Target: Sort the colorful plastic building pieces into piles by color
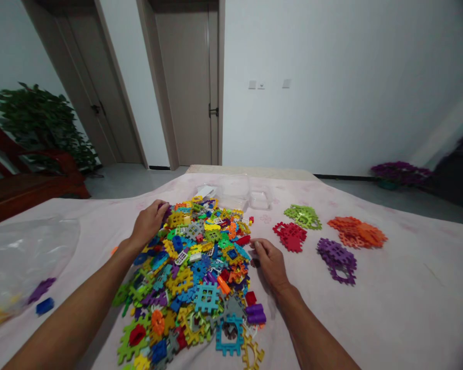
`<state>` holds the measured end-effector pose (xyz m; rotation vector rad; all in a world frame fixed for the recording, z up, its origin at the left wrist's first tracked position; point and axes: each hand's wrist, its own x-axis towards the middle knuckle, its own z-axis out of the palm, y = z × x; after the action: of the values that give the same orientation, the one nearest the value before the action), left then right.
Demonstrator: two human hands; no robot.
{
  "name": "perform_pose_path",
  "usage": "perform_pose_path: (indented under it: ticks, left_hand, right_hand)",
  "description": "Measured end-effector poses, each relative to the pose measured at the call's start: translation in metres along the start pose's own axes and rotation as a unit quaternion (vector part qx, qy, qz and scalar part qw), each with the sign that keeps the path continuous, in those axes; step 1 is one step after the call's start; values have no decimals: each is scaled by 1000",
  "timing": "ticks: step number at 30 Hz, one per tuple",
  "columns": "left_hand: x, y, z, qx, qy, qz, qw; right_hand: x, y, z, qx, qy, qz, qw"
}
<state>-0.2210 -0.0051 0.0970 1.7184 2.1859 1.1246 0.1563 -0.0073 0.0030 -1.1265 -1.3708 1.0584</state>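
Note:
A large heap of mixed plastic building pieces (206,297) in many colours covers the middle of the cloth. At its far left edge is my left hand (148,222), its fingers closed around a purple notched piece (165,211) partly hidden by them. My right hand (269,263) rests on the right side of the heap, fingers loosely bent and apart, with nothing visible in them. Its fingertips are close to a red piece (243,240); I cannot tell whether they touch. To the right lie separate groups of green pieces (304,216), red pieces (292,237), orange pieces (358,232) and purple pieces (337,260).
Clear plastic containers (233,192) stand behind the heap. A transparent bag (31,257) with some yellow pieces lies at left, beside a blue block (45,306) and a purple piece (41,290). A pale pink cloth (401,303) covers the table. A wooden chair (34,177) is at far left.

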Motion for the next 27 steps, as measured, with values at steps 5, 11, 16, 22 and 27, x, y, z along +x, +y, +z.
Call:
perform_pose_path:
  ticks: [5,11,16,22,27]
  left_hand:
    - [-56,95,26,-222,-172,50,959]
    - [-103,140,79,-323,-296,49,898]
    - [-110,139,97,-306,-287,54,906]
    - [-123,103,85,14,-176,289,941]
    - [-108,58,77,208,-110,309,922]
  right_hand:
    - [-12,-39,10,-29,-52,-100,993]
    - [-25,-64,28,77,-90,-69,991]
    - [4,-57,-10,58,5,5,998]
    - [31,-45,-129,-289,263,-30,920]
    - [23,-20,-187,-483,339,22,807]
